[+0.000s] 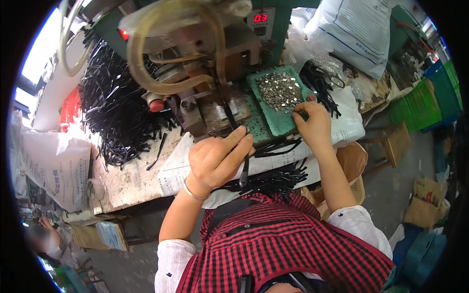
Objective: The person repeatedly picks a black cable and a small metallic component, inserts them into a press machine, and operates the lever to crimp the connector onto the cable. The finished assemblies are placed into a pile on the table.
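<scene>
My left hand (pixel 215 158) grips a black strip (pixel 244 171) with a ribbed lower end, pinched between its fingers. The strip's far end reaches up into the metal fixture (pixel 227 115) of a green press machine. At the right edge of a green tray (pixel 274 128), my right hand (pixel 314 124) is curled with thumb and fingers drawn together. Whatever its fingertips hold, if anything, is too small to make out. Small silvery metal pieces (pixel 279 91) lie heaped in the tray. A red button (pixel 311 98) sits just beyond the right hand's knuckles.
A large pile of black strips (pixel 119 105) covers the bench's left side. More strips (pixel 273 178) lie along the front edge, others (pixel 320 88) right of the tray. Clear hoses (pixel 137 58) loop before the machine. Another red button (pixel 156 105) stands left of the fixture. White sacks (pixel 351 34) stand behind.
</scene>
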Demonstrator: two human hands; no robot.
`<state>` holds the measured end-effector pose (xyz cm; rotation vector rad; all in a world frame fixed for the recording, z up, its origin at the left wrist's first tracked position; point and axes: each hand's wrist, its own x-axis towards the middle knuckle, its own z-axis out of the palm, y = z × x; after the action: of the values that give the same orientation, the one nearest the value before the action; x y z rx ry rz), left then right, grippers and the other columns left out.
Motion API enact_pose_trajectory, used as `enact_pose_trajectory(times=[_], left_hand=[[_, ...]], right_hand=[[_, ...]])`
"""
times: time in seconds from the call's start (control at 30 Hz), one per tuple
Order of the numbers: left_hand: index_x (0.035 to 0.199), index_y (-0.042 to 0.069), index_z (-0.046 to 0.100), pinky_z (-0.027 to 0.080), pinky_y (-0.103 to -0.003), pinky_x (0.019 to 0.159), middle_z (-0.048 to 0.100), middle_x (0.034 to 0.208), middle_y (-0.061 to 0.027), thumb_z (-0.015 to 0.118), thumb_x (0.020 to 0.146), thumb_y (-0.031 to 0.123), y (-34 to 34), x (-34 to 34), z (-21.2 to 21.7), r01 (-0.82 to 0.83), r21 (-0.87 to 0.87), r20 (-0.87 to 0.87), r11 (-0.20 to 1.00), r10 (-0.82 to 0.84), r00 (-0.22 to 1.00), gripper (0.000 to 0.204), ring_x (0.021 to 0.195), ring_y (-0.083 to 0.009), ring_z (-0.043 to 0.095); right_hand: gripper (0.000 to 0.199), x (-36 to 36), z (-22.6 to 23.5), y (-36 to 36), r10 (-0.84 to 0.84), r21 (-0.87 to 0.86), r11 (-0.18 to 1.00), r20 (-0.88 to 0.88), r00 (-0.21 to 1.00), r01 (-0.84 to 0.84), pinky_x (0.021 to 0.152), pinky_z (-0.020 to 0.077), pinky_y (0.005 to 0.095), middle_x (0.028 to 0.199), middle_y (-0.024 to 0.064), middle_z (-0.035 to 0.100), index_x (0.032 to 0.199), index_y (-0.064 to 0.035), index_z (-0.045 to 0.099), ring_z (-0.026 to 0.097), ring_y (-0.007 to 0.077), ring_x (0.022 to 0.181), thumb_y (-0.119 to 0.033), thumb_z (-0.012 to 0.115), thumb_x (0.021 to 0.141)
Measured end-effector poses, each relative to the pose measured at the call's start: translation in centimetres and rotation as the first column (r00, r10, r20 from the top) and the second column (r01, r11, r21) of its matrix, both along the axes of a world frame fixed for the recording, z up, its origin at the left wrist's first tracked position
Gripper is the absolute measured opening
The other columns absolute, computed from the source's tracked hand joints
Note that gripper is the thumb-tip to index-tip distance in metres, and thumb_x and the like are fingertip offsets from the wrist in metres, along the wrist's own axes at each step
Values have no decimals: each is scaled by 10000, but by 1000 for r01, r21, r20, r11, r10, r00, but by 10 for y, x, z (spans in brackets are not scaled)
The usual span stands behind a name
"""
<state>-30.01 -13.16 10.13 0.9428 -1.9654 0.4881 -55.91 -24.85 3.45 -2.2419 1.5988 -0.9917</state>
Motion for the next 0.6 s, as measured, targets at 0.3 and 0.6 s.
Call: enact_pose_trajectory(times=[0.3, 0.6], left_hand=[[994, 4, 768, 535, -294, 774, 749, 968, -98, 774, 878, -4, 87, 67, 14, -602, 299, -452, 740, 666, 594, 117, 846, -202, 682], [860, 37, 696, 511, -446, 821, 664, 945, -125, 786, 836, 136, 57, 171, -109, -747, 561, 60, 357, 882, 467, 136, 957, -349, 641]], right_hand=[[110, 6, -8, 3, -57, 16, 998, -68, 996, 58, 793, 537, 432, 876, 136, 714, 894, -51, 720, 694, 323, 853, -141, 750, 838], [165, 31, -17, -11, 64, -107, 993, 212, 975, -42, 828, 542, 336, 970, 117, 754, 1102, -31, 746, 725, 240, 869, -66, 694, 950]])
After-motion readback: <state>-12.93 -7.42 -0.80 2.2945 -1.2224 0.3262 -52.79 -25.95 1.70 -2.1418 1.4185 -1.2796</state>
